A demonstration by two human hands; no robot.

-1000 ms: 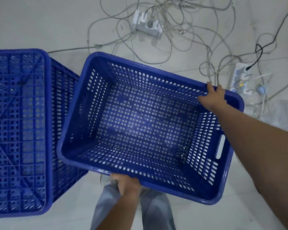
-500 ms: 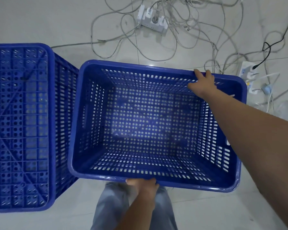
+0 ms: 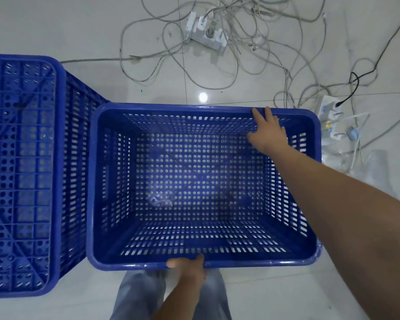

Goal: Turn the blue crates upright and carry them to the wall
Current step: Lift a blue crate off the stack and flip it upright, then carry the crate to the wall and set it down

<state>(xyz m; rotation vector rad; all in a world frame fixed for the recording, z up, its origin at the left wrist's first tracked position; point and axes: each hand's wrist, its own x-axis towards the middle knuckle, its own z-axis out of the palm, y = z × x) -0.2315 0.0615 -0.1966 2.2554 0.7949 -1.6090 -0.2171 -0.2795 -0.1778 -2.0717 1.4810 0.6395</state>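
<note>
Holding the upright perforated blue crate (image 3: 203, 181), left hand (image 3: 189, 267) grips its near rim, right hand (image 3: 267, 132) its far rim; an overturned crate (image 3: 26, 172) touches its left side, tangled cables (image 3: 240, 42) and power strips (image 3: 206, 34) littering the glossy tile floor (image 3: 56, 26) beyond.

upright blue crate (image 3: 201, 181) | hands grip near, far rims | overturned crate (image 3: 21, 172) left

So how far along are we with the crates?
One crate is upright, open side up, with the left hand on its near rim and the right hand on its far rim. The second crate is bottom-up, not yet turned. No wall in view; carrying remains.
</note>
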